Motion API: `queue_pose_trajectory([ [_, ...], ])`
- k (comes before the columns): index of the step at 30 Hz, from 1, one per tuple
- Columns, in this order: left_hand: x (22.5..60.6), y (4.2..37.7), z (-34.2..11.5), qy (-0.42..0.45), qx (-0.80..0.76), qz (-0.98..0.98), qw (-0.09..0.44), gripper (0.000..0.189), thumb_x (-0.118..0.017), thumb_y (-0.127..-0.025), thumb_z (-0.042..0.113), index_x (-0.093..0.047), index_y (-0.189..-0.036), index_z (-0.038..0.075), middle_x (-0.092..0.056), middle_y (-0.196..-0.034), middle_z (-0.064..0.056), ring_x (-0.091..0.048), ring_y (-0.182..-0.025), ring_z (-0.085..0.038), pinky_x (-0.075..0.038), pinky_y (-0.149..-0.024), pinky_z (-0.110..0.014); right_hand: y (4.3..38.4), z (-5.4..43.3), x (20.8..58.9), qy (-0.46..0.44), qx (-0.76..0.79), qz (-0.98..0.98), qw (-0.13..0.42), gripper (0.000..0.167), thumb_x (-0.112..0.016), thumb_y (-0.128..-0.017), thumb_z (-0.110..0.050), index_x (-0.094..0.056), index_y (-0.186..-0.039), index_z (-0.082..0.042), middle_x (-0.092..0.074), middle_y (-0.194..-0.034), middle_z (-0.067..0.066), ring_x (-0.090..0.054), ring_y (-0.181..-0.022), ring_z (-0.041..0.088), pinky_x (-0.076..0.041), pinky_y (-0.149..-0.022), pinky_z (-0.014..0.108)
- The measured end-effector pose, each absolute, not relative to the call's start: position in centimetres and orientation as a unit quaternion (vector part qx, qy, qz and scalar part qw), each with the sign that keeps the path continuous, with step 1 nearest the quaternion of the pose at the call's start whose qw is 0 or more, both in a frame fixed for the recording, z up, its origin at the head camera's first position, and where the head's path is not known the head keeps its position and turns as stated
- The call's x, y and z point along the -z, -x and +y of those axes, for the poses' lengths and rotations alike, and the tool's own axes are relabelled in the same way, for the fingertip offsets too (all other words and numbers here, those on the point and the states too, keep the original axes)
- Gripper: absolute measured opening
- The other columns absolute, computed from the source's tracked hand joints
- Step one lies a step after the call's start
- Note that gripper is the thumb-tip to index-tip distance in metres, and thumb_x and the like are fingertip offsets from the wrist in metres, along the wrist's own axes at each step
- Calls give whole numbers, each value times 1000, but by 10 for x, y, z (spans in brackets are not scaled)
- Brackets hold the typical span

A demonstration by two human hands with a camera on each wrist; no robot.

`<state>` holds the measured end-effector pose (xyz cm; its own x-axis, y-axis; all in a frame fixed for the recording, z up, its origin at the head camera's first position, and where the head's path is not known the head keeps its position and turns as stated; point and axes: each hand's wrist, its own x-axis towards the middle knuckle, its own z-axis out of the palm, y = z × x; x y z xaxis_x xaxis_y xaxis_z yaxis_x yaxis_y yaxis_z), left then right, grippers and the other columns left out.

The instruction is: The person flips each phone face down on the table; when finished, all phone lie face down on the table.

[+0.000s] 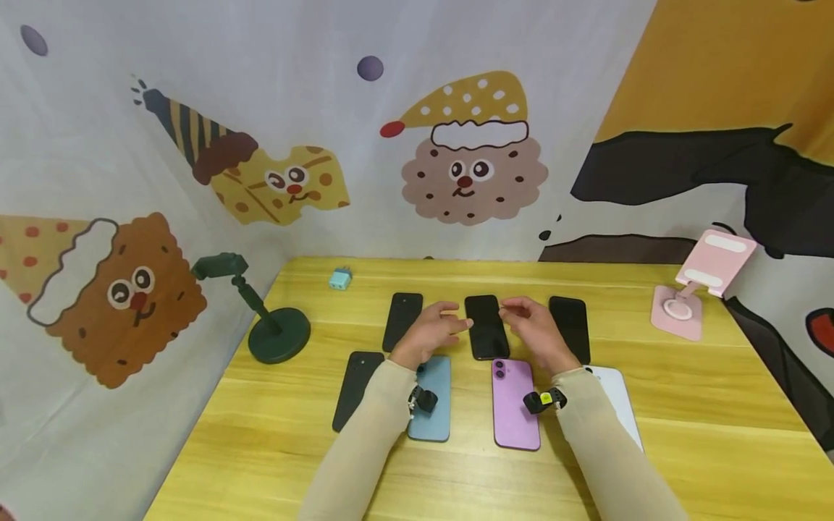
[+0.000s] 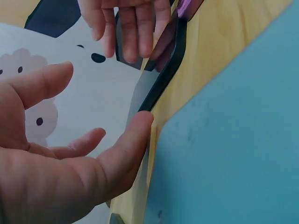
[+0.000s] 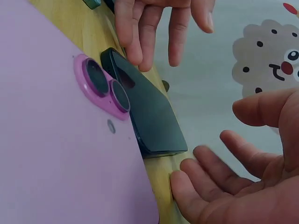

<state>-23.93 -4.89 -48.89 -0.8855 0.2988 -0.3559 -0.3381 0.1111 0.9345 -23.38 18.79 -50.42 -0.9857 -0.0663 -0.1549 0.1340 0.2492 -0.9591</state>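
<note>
A black phone (image 1: 487, 329) lies screen up in the middle of the back row, between both hands. At its left side is my left hand (image 1: 431, 331), fingers apart; in the left wrist view one fingertip is right at the phone's dark edge. My right hand (image 1: 537, 333) is by the phone's right edge with loosely bent fingers and nothing held, as the right wrist view also shows. Below the left wrist lies a blue phone (image 1: 433, 412), partly covered by the arm. A pink phone (image 1: 513, 412) with two camera lenses lies back up near the right wrist.
Other dark phones lie at the back left (image 1: 402, 322), front left (image 1: 355, 387) and back right (image 1: 571, 329). A white phone (image 1: 619, 401) is partly under the right sleeve. Around them stand a green holder (image 1: 280, 336), a blue plug (image 1: 340, 278) and a pink stand (image 1: 677, 311).
</note>
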Motion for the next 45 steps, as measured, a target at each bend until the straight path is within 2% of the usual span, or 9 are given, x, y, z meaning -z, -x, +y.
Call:
queue_pose_trajectory([
  [9, 490, 234, -44, 32, -703, 662, 257, 76, -76, -100, 28, -37, -162, 7, -54, -153, -20, -56, -140, -36, -53, -112, -49, 232, 194, 506, -13, 664, 736, 132, 57, -61, -109, -25, -43, -156, 1, -44, -160, 24, -44, -150, 41, -45, -118, 54],
  [16, 490, 233, -42, 52, -730, 633, 254, 69, -70, -104, 24, -38, -162, 7, -56, -151, -24, -59, -136, -37, -54, -111, -50, 230, 194, 505, -12, 682, 718, 136, 58, -60, -109, -23, -41, -157, 3, -41, -163, 24, -42, -151, 40, -43, -120, 53],
  [20, 490, 236, -42, 63, -736, 632, 234, 64, -69, -104, 20, -43, -160, 5, -59, -148, -20, -60, -133, -35, -52, -113, -48, 232, 190, 505, -17, 686, 714, 139, 56, -60, -109, -21, -41, -157, 3, -41, -162, 24, -42, -151, 40, -42, -121, 53],
  [25, 489, 240, -37, 75, -737, 639, 208, 57, -69, -103, 17, -49, -154, 1, -65, -137, -16, -63, -120, -28, -52, -113, -45, 234, 187, 505, -27, 688, 712, 140, 56, -61, -109, -19, -42, -157, 2, -42, -161, 23, -43, -151, 39, -44, -120, 51],
  [31, 492, 246, -36, 61, -752, 625, 201, 62, -69, -102, 10, -44, -158, 2, -62, -139, -23, -68, -113, -27, -58, -104, -45, 236, 181, 505, -33, 703, 697, 136, 54, -61, -108, -15, -43, -155, 3, -44, -158, 24, -44, -149, 39, -46, -118, 53],
  [34, 493, 247, -35, 43, -753, 625, 201, 66, -70, -101, 5, -42, -160, 4, -58, -142, -22, -68, -111, -25, -59, -102, -42, 235, 178, 505, -26, 702, 697, 141, 54, -61, -107, -15, -43, -155, 3, -45, -157, 24, -45, -149, 38, -45, -119, 53],
  [37, 493, 247, -35, 20, -740, 642, 200, 67, -71, -99, 3, -43, -160, 5, -54, -146, -19, -65, -115, -23, -57, -103, -40, 234, 175, 506, -23, 699, 700, 145, 54, -61, -107, -15, -44, -156, 1, -46, -157, 23, -46, -149, 38, -45, -119, 52],
  [42, 495, 246, -36, -10, -735, 648, 201, 60, -66, -101, 1, -47, -158, 5, -53, -154, -19, -63, -131, -32, -54, -107, -41, 233, 172, 507, -21, 706, 692, 149, 55, -62, -107, -16, -43, -156, 1, -47, -157, 24, -49, -146, 40, -48, -116, 54],
  [45, 497, 245, -36, -16, -742, 637, 207, 59, -61, -104, 0, -44, -160, 7, -53, -155, -18, -63, -133, -34, -56, -104, -40, 234, 168, 507, -19, 709, 688, 154, 57, -61, -107, -17, -42, -157, 2, -47, -157, 25, -50, -145, 40, -50, -114, 54],
])
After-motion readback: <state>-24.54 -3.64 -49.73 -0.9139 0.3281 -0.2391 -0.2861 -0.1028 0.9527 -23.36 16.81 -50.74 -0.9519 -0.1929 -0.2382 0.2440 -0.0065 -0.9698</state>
